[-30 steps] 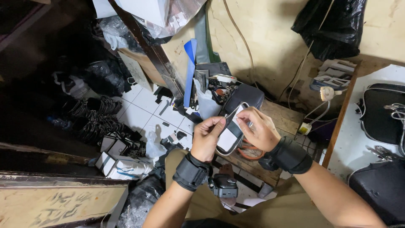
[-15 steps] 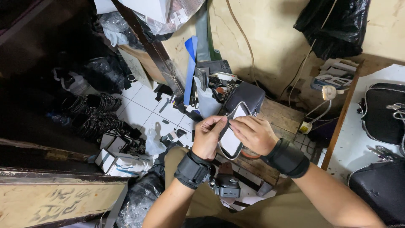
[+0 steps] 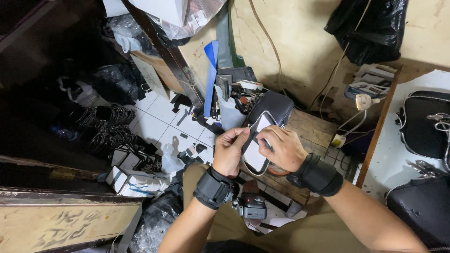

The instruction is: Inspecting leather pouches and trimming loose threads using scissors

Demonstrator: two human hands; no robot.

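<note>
gripping a small dark pouch (image 3: pixel 265 131) between them, both hands sit over the person's lap, just in front of a worn wooden bench (image 3: pixel 311 129). the pouch has a zipper running round its edge and stands open, showing a pale lining or card inside. the left hand (image 3: pixel 229 152) is clenched on the pouch's left edge, thumb and fingers pinching the rim near the top. the right hand (image 3: pixel 283 147) grasps the right side, its fingers curled over the open face, seemingly at the zipper; whether they pinch the slider cannot be told. each wrist wears a black wrist strap (image 3: pixel 213 188), and a small device (image 3: pixel 252 206) hangs below the left one.

beyond the pouch, on the far end of the bench, lies a clutter of small tools and scraps (image 3: pixel 241 91), with a blue strip (image 3: pixel 210 75) leaning upright beside it. the white tiled floor (image 3: pixel 157 119) to the left is strewn with dark offcuts, and a heap of black straps (image 3: pixel 105 126) lies further left. small white boxes (image 3: pixel 131 180) sit near the person's left knee. to the right, a white table (image 3: pixel 382 154) carries a black bag (image 3: pixel 424 124) with a zipper, well apart from the hands. a black plastic sack (image 3: pixel 370 28) hangs on the wall above, and a white plug (image 3: pixel 363 100) dangles by its cord.
</note>
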